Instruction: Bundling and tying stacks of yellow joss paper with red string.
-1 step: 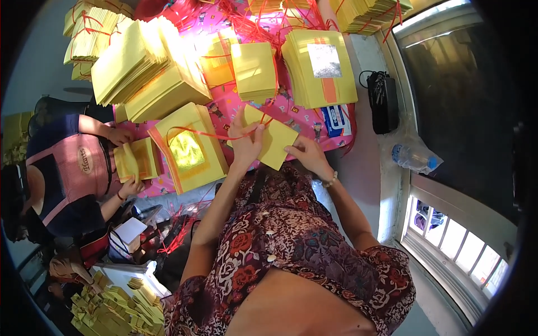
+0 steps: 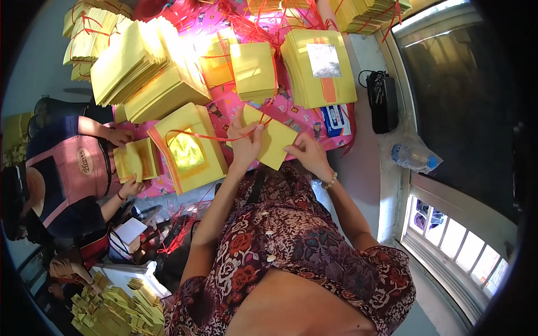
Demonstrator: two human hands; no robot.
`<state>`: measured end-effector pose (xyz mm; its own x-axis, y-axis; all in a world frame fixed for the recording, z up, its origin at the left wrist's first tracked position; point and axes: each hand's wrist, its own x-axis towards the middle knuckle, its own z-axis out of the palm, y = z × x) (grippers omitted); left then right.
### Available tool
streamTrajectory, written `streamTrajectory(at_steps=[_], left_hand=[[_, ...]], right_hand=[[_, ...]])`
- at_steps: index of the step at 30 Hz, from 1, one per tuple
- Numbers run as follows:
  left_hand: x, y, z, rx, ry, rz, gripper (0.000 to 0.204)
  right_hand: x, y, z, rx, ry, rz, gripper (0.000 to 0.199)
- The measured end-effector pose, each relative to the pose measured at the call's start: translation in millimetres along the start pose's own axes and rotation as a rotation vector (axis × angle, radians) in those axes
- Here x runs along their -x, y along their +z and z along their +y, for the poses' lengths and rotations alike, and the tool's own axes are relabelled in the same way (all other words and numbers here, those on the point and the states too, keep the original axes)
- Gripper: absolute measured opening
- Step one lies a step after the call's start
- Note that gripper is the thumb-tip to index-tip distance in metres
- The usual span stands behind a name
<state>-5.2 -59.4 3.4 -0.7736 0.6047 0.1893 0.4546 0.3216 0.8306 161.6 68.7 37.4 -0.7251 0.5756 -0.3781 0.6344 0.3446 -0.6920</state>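
Nearest: floral-patterned lap and two bare forearms rising from the lower edge. Left hand (image 2: pixel 245 147) pinching a thin red string (image 2: pixel 216 136), fingers (image 2: pixel 253 130) closed on it, the string running off to the left over a gold-foil stack (image 2: pixel 188 148). Right hand (image 2: pixel 306 154) with a bead bracelet, fingers (image 2: pixel 291 149) closed on the right edge of a small yellow paper bundle (image 2: pixel 276 139). Bundle lying between the two sets of fingers, touching both, tilted over the pink patterned tabletop (image 2: pixel 235 106). Just beyond the fingers, a smaller yellow stack (image 2: pixel 253 70) and a larger one topped with a silver square (image 2: pixel 322 70). Left of the fingers, another person's hands (image 2: pixel 123 137) around a folded yellow sheaf (image 2: pixel 136 159). Right of the fingers, well apart, a black pouch (image 2: pixel 382 101) and a plastic bottle (image 2: pixel 414 157) by the window. Farthest, tall fanned yellow piles (image 2: pixel 143 70).
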Motion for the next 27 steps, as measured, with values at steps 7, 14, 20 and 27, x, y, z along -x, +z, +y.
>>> streamTrajectory(at_steps=[7,14,20,27], left_hand=[[-3,-4,8,-0.123,0.063,-0.014,0.015],[2,-8,13,-0.113,0.138,0.067,0.019],[29,-11,11,-0.304,0.29,0.059,0.022],[48,-9,-11,-0.096,0.215,-0.004,0.028]], right_hand=[[-46,24,-48,-0.311,-0.186,0.336,0.031],[-77,57,-45,-0.49,-0.169,0.289,0.016],[-84,74,-23,-0.362,-0.204,0.512,0.017],[-77,81,-28,-0.464,-0.055,0.509,0.016]])
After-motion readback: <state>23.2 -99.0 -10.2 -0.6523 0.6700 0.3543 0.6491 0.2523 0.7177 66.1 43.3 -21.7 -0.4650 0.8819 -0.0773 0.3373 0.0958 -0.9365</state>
